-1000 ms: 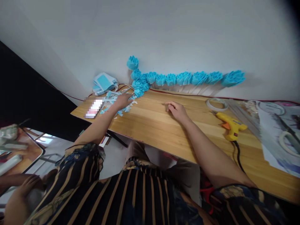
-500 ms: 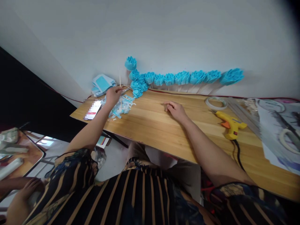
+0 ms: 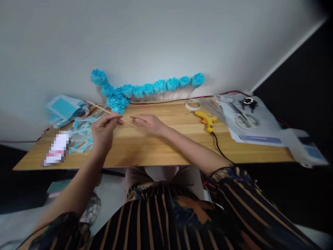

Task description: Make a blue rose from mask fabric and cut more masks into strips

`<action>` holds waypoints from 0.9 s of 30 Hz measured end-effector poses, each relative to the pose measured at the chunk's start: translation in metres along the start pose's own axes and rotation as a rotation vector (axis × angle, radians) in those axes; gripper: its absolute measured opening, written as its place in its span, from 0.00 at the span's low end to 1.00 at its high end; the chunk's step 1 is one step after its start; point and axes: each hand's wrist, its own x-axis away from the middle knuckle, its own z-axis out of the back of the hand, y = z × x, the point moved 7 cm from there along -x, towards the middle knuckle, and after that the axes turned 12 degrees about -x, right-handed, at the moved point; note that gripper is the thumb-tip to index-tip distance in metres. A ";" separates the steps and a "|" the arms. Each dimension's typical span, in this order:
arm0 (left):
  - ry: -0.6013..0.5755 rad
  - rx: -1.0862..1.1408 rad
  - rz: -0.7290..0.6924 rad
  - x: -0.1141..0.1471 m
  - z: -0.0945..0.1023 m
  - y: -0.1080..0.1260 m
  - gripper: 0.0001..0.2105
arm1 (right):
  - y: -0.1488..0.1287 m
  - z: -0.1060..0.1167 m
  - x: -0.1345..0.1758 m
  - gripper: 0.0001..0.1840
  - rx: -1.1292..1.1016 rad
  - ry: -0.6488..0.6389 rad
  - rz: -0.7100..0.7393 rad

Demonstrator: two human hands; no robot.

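1. We are working over a wooden desk (image 3: 161, 149).
2. We are seeing blue flowers (image 3: 148, 89) lining its back, bunching together toward the left.
3. We are keeping a pile of face masks (image 3: 65, 107) at the back left, blue scraps (image 3: 82, 139) lying nearby.
4. Our left hand (image 3: 103, 131) is pinching a thin stick (image 3: 100, 107) between its fingers, slanting it above the desk.
5. Our right hand (image 3: 151, 124) is curling its fingers just beside the stick's lower end; whether they are gripping it, we cannot tell.
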 end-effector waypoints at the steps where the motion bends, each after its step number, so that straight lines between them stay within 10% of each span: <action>1: -0.005 0.039 -0.013 0.008 -0.007 0.007 0.04 | -0.008 -0.009 -0.003 0.23 -0.013 -0.060 0.006; 9: -0.006 0.470 0.208 0.026 -0.031 0.025 0.03 | -0.049 0.014 0.047 0.18 0.277 -0.076 -0.047; 20: -0.038 0.440 0.420 0.047 0.006 -0.024 0.07 | -0.018 0.275 0.259 0.18 1.043 0.624 -0.744; 27: -0.074 0.341 0.314 0.054 0.015 -0.016 0.08 | 0.003 0.298 0.312 0.15 1.178 0.664 -0.899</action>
